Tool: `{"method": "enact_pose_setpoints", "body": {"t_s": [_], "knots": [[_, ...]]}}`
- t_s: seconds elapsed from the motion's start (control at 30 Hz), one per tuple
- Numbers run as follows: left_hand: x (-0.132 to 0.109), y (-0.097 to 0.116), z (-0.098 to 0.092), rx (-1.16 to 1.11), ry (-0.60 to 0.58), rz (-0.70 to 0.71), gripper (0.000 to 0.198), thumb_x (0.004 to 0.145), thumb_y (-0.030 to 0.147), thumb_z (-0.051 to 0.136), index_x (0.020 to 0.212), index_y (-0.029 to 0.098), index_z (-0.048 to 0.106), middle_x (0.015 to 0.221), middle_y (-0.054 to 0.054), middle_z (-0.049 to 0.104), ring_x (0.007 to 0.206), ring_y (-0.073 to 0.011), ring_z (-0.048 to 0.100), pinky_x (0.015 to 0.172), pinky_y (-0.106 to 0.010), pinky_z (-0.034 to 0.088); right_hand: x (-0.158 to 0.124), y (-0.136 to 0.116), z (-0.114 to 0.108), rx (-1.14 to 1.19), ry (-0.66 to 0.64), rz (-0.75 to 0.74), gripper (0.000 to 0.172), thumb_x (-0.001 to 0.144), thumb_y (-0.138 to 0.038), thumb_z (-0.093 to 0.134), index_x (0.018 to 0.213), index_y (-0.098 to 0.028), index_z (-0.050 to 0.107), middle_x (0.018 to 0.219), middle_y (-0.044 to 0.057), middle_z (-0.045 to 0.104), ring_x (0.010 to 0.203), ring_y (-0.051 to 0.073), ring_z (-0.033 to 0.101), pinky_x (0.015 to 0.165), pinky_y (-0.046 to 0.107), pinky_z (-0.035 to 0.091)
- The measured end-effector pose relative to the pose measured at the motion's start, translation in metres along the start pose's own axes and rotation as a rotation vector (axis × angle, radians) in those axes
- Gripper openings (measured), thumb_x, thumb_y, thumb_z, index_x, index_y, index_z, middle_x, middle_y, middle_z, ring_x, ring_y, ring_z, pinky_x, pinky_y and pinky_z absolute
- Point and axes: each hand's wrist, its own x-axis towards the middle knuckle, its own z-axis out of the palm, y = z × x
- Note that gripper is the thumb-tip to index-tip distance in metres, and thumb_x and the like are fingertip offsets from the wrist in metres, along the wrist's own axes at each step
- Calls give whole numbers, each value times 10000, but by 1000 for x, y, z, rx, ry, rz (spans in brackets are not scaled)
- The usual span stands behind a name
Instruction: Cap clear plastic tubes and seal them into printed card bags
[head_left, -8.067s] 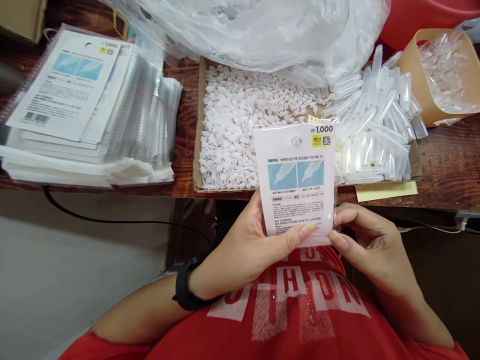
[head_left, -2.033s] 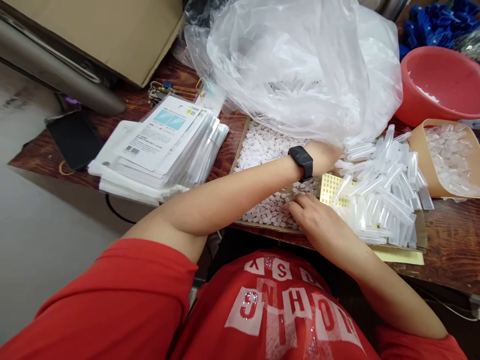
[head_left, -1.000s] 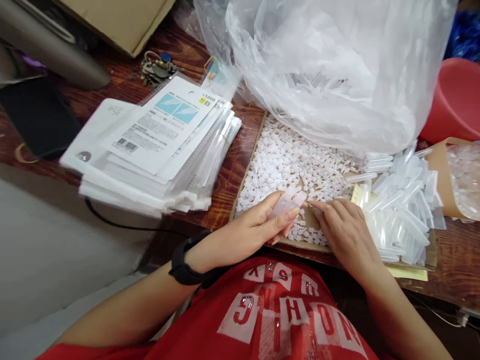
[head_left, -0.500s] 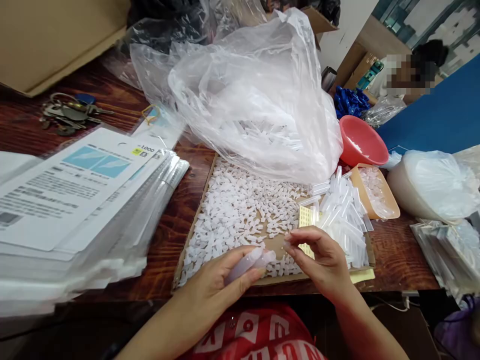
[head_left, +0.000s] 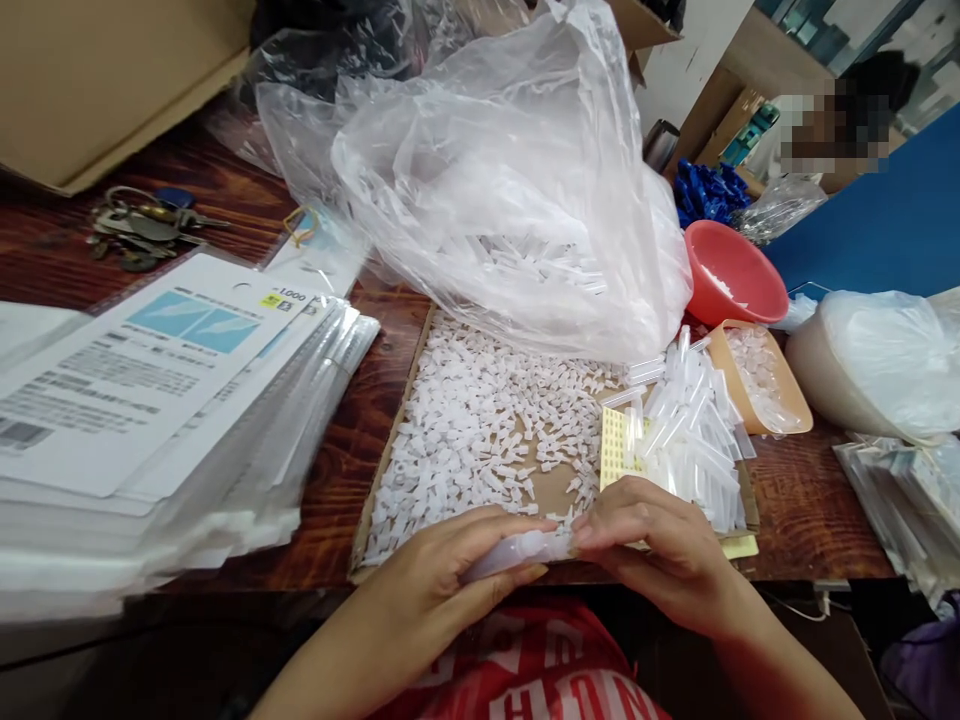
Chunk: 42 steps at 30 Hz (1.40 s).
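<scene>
At the far left I see a stack of printed product cards (head_left: 187,365) on the wooden table (head_left: 322,490), with a bunch of keys (head_left: 142,228) just beyond it. Next comes the left hand (head_left: 450,580), nearly closed, fingers on the far side and thumb on the near side of a translucent tube (head_left: 506,556) held just over the near edge of a cardboard tray (head_left: 553,492). Small white nozzle pieces (head_left: 450,430) fill much of that tray, and a large clear plastic bag (head_left: 517,200) slumps behind. To the right, I have the right hand (head_left: 581,537) with its fingertips drawn close at the tube's end; I cannot tell whether they grip it or some small piece. Past it lie a yellow sticker sheet (head_left: 615,440) and a heap of loose tubes (head_left: 694,430), then a red bowl (head_left: 739,285) behind an orange container (head_left: 739,395).
</scene>
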Motion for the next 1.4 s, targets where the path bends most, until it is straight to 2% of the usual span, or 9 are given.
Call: {"method": "enact_pose_setpoints", "body": {"t_s": [0.2,0.47,0.63,0.7,0.8,1.07,1.2,1.3,1.4], "knots": [[5,16,-2,-9,-1,155,312,1050,300,689,1346,228,757,1294,-6,808,1165,-144,746,1054,-200,511,-16,3,-3,90,68,23,455,941,18,680,1293,-267,716,1083,47,798,1017,181,754,891,319,635],[-1,6,2,192,35,424,353,1080,254,631,1411,144,682,1252,-71,797,1122,-170,740,1010,-235,522,-20,-14,-7,-19,35,48,466,894,17,737,1261,-267,776,1120,62,806,987,214,782,829,339,653],[-2,5,8,389,164,609,294,1111,179,531,1368,131,667,1139,-56,816,1022,-168,752,949,-263,544,-19,-7,-11,86,29,73,522,872,-64,822,1332,-294,735,1050,41,811,936,206,787,799,323,669],[-2,8,10,454,230,659,276,1107,145,528,1347,137,665,1111,-42,826,988,-158,759,919,-259,551,-19,-3,-11,105,62,94,437,846,-126,873,1243,-276,768,998,35,809,896,202,790,760,310,673],[-1,12,12,535,282,692,261,1118,184,537,1348,138,652,1115,-43,837,968,-163,773,892,-276,568,-21,-3,-8,32,83,79,318,830,-108,878,1105,-252,809,958,30,812,851,198,798,738,302,681],[-2,11,19,495,273,717,260,1123,163,508,1347,125,634,1179,-79,834,1035,-164,785,932,-277,594,-34,-4,7,98,142,24,529,846,-36,838,1319,-260,764,972,24,834,823,190,804,768,327,696],[3,12,22,395,151,552,310,1130,204,496,1413,168,616,1230,-77,812,1107,-184,765,996,-305,579,-29,3,12,70,200,93,382,890,-90,820,1223,-276,799,912,18,837,784,190,803,722,297,682],[13,23,20,156,-36,179,330,1138,403,509,1361,212,658,1270,-41,793,1144,-192,743,990,-296,552,-26,8,4,-11,155,196,148,923,-207,817,1064,-250,827,879,35,826,734,177,788,659,254,651],[19,34,16,-43,-151,-100,465,1086,627,498,1164,220,709,1028,2,781,900,-176,713,793,-272,531,-30,23,-27,-177,177,313,140,968,-353,771,1067,-276,833,849,30,815,726,184,783,686,277,645]]}}
